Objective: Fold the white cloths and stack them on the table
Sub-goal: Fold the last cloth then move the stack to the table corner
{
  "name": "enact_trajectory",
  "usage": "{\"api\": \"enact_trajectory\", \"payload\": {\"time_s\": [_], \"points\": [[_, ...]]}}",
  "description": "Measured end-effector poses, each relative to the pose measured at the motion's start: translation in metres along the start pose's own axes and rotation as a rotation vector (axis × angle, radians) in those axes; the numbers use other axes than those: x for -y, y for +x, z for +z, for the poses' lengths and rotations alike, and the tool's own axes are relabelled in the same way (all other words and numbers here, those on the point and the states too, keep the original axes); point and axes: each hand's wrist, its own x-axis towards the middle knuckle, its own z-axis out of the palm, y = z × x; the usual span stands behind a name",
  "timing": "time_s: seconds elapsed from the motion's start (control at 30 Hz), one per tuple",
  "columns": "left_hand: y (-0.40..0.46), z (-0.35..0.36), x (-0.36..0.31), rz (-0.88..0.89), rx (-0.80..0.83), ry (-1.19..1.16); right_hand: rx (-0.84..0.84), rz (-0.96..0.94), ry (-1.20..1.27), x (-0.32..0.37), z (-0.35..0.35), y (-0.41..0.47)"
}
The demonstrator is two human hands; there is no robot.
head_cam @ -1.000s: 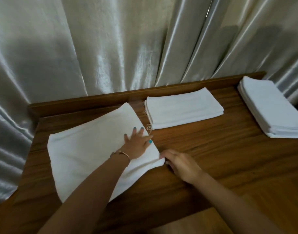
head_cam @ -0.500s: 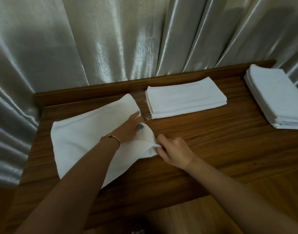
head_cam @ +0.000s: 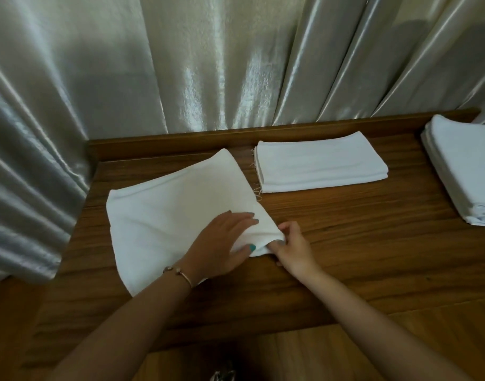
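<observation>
- A white cloth (head_cam: 178,213) lies spread on the left part of the wooden table (head_cam: 345,243), skewed to its edges.
- The left hand (head_cam: 222,248), a bracelet (head_cam: 180,272) on its wrist, rests flat on the cloth, fingers straight.
- The right hand (head_cam: 292,247) pinches the cloth's near right corner.
- A folded stack (head_cam: 318,162) sits behind, near the back rail.
- Another pile (head_cam: 464,166) lies at the far right, before the silver curtain (head_cam: 208,64).
</observation>
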Motion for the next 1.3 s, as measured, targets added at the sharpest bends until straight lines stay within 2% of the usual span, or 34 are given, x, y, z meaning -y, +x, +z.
{"api": "enact_trajectory", "payload": {"time_s": [0.1,0.17,0.23,0.3,0.47,0.7,0.8,0.93,1.1,1.3], "points": [[-0.036,0.007,-0.011,0.140,0.000,0.109,-0.002,0.053,0.109,0.012,0.006,0.001],[-0.054,0.012,-0.012,0.234,0.008,0.267,-0.012,0.101,0.189,0.022,0.005,0.001],[-0.068,0.011,-0.010,0.247,0.023,0.426,0.021,0.103,0.225,0.032,0.000,0.000],[-0.082,0.001,-0.004,0.158,0.068,0.527,0.048,0.090,0.220,0.043,-0.006,-0.002],[-0.110,-0.038,-0.001,-0.205,0.321,0.564,0.108,0.133,0.199,0.067,-0.020,-0.001],[-0.149,-0.055,0.013,-0.334,0.327,0.491,0.147,0.199,0.169,0.072,-0.024,0.000],[-0.162,-0.056,0.015,-0.309,0.337,0.570,0.139,0.220,0.138,0.070,-0.020,0.002],[-0.171,-0.055,0.023,-0.272,0.477,0.732,0.151,0.211,0.014,0.064,-0.020,0.001],[-0.174,-0.057,0.029,-0.165,0.558,1.048,0.107,0.168,-0.151,0.049,-0.027,-0.003],[-0.171,-0.045,0.028,0.033,0.599,1.425,0.171,0.163,0.063,0.041,-0.024,-0.011]]}}
